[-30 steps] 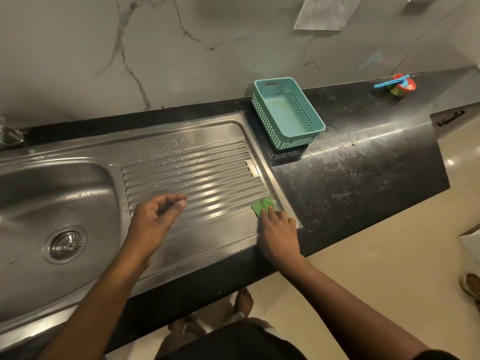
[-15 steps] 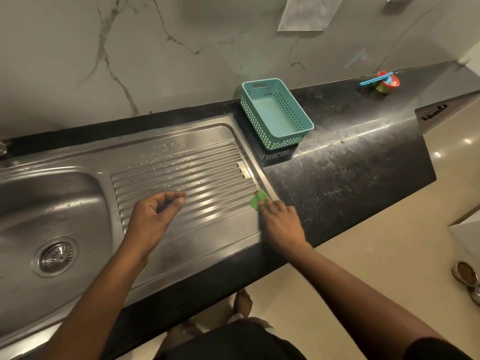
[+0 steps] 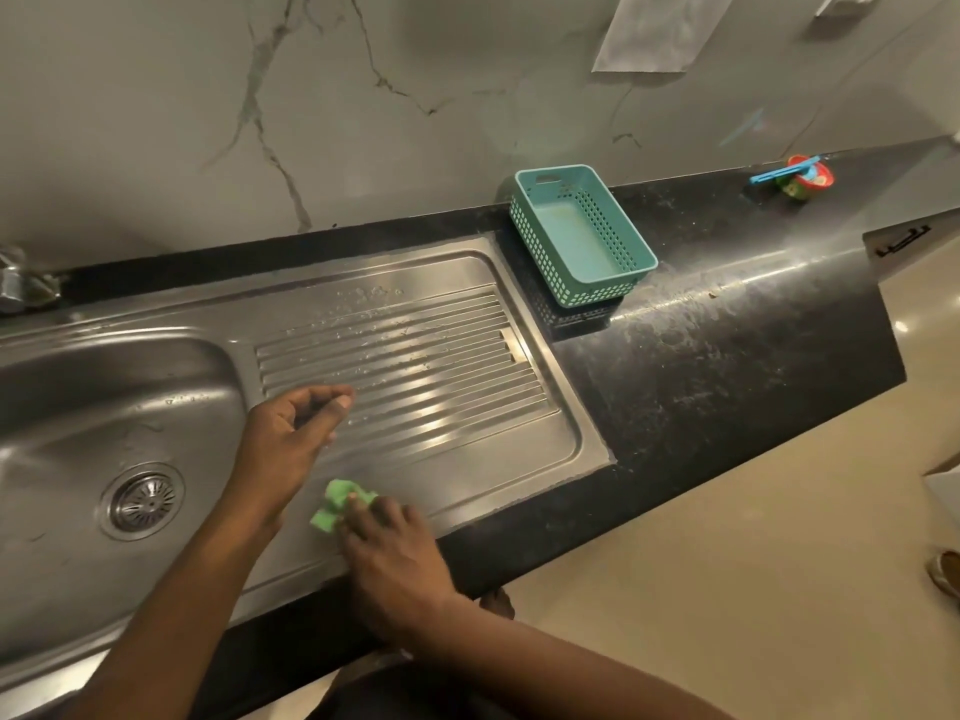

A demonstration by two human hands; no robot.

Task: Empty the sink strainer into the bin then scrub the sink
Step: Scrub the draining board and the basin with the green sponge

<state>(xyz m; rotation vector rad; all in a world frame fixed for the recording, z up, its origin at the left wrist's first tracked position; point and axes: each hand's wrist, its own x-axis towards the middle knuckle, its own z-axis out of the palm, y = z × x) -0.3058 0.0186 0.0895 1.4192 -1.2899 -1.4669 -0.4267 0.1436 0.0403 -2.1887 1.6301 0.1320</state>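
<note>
The steel sink (image 3: 78, 407) fills the left, and its round strainer (image 3: 144, 500) sits in the drain. A ribbed drainboard (image 3: 415, 366) extends to the right of the basin. My right hand (image 3: 389, 558) presses a green scrub pad (image 3: 335, 506) flat on the drainboard's front strip, fingers on top of it. My left hand (image 3: 291, 439) hovers over the drainboard's left end, fingers loosely curled and holding nothing.
A teal perforated basket (image 3: 582, 236) stands on the black counter (image 3: 727, 356) beside the drainboard. A small red tub with a blue stick (image 3: 800, 174) sits at the far right. The tap base (image 3: 21, 283) is at the left edge. Beige floor lies below.
My right hand has slid the green pad leftward along the drainboard's front strip, from its right corner to near my left wrist. The left hand has stayed put.
</note>
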